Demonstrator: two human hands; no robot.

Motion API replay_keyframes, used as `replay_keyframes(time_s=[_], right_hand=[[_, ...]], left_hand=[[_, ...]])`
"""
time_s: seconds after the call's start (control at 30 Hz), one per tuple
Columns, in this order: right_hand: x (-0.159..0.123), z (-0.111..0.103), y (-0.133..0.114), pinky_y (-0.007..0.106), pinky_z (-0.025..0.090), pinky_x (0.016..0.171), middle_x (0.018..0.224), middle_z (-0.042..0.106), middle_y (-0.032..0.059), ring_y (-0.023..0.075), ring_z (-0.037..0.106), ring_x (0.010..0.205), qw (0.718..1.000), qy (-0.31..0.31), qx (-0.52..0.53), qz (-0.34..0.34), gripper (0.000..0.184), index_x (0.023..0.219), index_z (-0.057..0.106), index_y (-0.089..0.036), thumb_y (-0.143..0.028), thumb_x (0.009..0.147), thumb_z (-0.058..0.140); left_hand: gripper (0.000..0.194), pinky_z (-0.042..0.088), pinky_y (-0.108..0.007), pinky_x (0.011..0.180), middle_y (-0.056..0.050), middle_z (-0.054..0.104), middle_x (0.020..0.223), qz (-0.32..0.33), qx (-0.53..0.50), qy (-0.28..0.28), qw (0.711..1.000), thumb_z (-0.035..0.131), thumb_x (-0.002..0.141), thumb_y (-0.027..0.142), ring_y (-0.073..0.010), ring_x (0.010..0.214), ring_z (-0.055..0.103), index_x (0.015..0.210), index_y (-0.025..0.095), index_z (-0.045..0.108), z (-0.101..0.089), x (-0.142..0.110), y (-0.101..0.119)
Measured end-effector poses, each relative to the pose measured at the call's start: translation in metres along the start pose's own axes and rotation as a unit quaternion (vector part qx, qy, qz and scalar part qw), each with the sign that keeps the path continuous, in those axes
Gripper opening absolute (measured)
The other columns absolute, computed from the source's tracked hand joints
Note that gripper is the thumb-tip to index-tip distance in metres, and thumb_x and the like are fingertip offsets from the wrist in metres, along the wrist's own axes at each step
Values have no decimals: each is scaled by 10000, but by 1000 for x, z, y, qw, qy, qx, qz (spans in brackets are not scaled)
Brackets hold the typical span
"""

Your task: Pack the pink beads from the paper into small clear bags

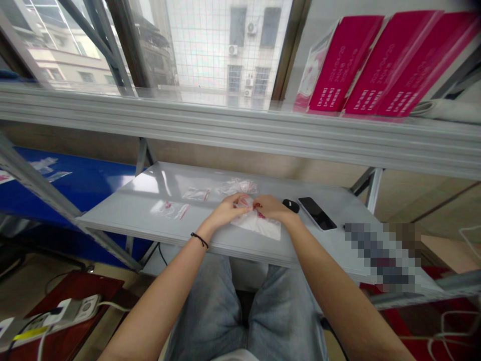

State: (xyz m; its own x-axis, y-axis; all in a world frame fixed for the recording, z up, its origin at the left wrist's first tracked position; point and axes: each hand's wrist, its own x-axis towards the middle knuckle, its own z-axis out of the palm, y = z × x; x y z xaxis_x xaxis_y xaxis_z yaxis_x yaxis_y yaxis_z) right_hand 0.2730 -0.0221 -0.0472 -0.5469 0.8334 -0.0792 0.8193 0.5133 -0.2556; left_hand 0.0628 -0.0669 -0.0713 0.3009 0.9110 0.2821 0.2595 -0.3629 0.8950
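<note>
While the left hand (225, 210) pinches a clear plastic bag (245, 202) with thumb and fingers drawn narrow, the right hand (269, 206) curls in close from the other side. Whether its fingertips grip the bag or 1 of the small red pieces (260, 215) beside them, I cannot tell. The bag is near the middle of the grey table (128, 220), by a pale sheet (267, 229) that reaches toward the front edge.

Thin, limp film is the likeliest cause of trouble: the bag could fold on itself or slide out of so light a pinch. The red pieces look small and loose, so a brush of the right wrist might scatter them, perhaps over the front edge into the lap. A tug on the sheet could do the same. Just behind the hands, a pile of clear bags (240, 185) may cling together and drag. If the left forearm swings outward, it could disturb the 2 bags (172, 209) lying to the left; on the right, a careless wrist could knock the black object (291, 205) toward the phone (317, 213).
</note>
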Motion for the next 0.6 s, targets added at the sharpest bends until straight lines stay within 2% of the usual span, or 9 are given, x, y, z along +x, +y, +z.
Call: replay_keyframes(time_s=[0.23, 0.37, 0.5, 0.6], right_hand=[[1, -4, -6, 245, 353, 630, 901, 750, 90, 165, 634, 751, 1000, -10, -19, 21, 171, 895, 709, -163, -105, 877, 548], [2, -5, -10, 255, 349, 621, 855, 739, 86, 169, 622, 720, 1000, -8, -20, 17, 135, 832, 687, -172, -110, 856, 569], [3, -7, -12, 268, 361, 639, 847, 729, 97, 189, 617, 743, 1000, 15, -12, 10, 102, 789, 671, -176, -120, 831, 597], [0, -19, -13, 269, 383, 669, 845, 723, 90, 195, 617, 767, 999, 43, 8, 1, 103, 792, 673, -174, -100, 806, 602]], left_hand=[[485, 502, -305, 841, -80, 711, 1164, 0, 9, -5, 1000, 756, 806, 469, -227, 999, 652, 1201, 198, 677, 0, 0, 0], [465, 498, -306, 841, -77, 712, 1168, 12, 1, -7, 1000, 753, 809, 467, -234, 1025, 648, 1182, 198, 683, 0, -1, 1], [454, 496, -325, 870, -86, 712, 1183, 13, 1, -7, 1000, 755, 809, 453, -243, 1021, 651, 1177, 196, 689, -1, -1, 2], [465, 495, -320, 866, -83, 708, 1183, 16, 13, -6, 1000, 751, 810, 442, -238, 1027, 646, 1201, 201, 678, -2, -1, 2]])
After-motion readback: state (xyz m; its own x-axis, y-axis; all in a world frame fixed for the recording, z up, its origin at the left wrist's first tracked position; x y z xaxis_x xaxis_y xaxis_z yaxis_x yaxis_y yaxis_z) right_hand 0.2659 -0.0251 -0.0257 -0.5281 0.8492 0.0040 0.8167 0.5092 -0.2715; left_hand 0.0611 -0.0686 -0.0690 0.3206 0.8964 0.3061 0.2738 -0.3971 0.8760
